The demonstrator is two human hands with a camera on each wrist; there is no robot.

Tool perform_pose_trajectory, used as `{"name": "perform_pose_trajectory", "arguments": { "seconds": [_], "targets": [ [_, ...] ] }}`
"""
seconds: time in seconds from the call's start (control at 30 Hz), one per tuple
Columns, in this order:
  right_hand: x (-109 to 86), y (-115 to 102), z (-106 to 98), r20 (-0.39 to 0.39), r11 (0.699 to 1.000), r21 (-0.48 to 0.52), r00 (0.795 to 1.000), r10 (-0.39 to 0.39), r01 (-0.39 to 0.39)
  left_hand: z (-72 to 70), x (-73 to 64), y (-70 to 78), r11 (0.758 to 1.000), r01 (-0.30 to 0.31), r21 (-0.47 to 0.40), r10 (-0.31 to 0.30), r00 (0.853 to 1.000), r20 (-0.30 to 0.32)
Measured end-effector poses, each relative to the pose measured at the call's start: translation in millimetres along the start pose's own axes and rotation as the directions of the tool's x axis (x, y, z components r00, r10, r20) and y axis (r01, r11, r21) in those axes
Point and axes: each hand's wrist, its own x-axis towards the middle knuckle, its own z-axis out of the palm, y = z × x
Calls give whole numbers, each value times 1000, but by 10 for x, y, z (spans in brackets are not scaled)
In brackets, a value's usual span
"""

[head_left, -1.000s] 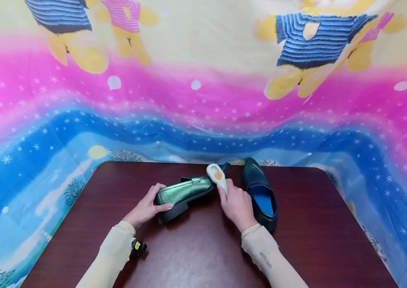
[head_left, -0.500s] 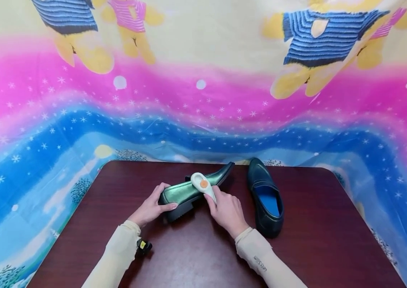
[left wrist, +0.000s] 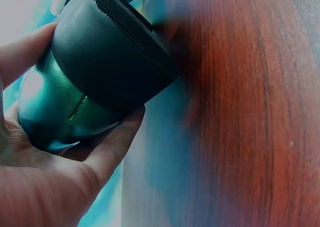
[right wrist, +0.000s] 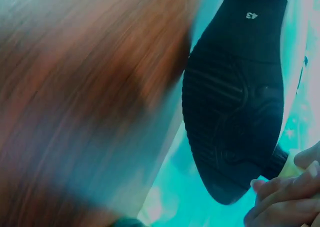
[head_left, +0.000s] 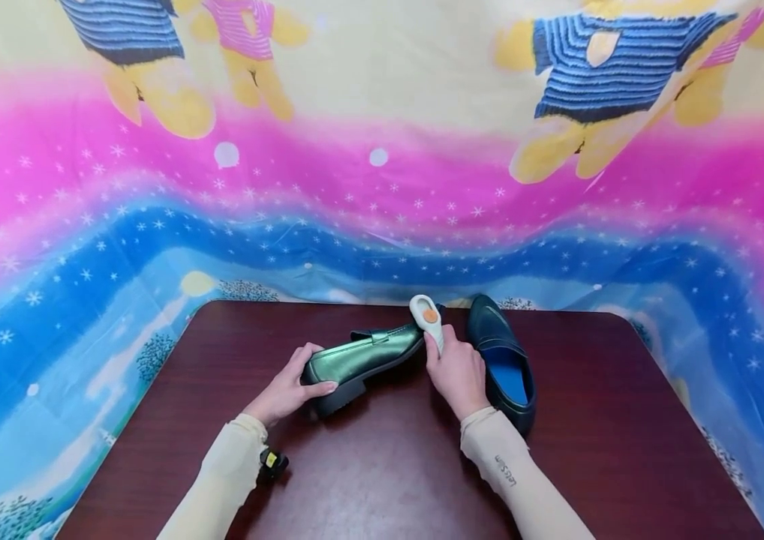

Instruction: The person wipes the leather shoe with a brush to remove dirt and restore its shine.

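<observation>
My left hand [head_left: 287, 386] grips a shiny green loafer [head_left: 355, 360] by its heel, thumb on the near side, toe tipped up toward the back right. In the left wrist view the dark heel block [left wrist: 110, 57] sits between thumb and fingers. My right hand [head_left: 456, 369] holds a white-handled brush [head_left: 426, 315] with an orange spot over the loafer's toe, covering part of it. The right wrist view shows the black sole [right wrist: 235, 102] marked 43, and dark bristles [right wrist: 276, 163] beside the toe. A second loafer [head_left: 503, 360] with a blue insole stands right of my right hand.
The dark red-brown wooden table [head_left: 382, 465] ends at the back against a hanging cloth [head_left: 382, 202] printed with bears and snowflakes. A small black object [head_left: 272, 463] with a yellow mark is by my left sleeve.
The brush has gone from the loafer's toe back to its middle, then out to the toe again. My left hand keeps hold of the heel, and the second loafer stays put.
</observation>
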Motion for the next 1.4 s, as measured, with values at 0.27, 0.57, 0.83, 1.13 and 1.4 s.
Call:
{"name": "perform_pose_trajectory", "arguments": {
  "seconds": [0.27, 0.57, 0.83, 1.13, 1.4],
  "targets": [
    [-156, -141, -37, 109, 980, 127, 980, -165, 151, 10, -9, 4, 1000, -9, 25, 9, 1000, 6],
    [-297, -169, 76, 80, 945, 89, 944, -321, 314, 29, -50, 25, 999, -31, 19, 31, 1000, -3],
    [-167, -52, 45, 46, 985, 138, 993, -110, 103, 19, -38, 16, 1000, -16, 2, 16, 1000, -2],
    [-120, 70, -80, 40, 990, 50, 990, -137, 135, 36, -41, 10, 1000, -16, 10, 16, 1000, 5],
    [-359, 7, 53, 176, 848, 59, 831, -528, 527, -1, -19, -11, 1000, 21, -14, -20, 1000, 7]
  ]
}}
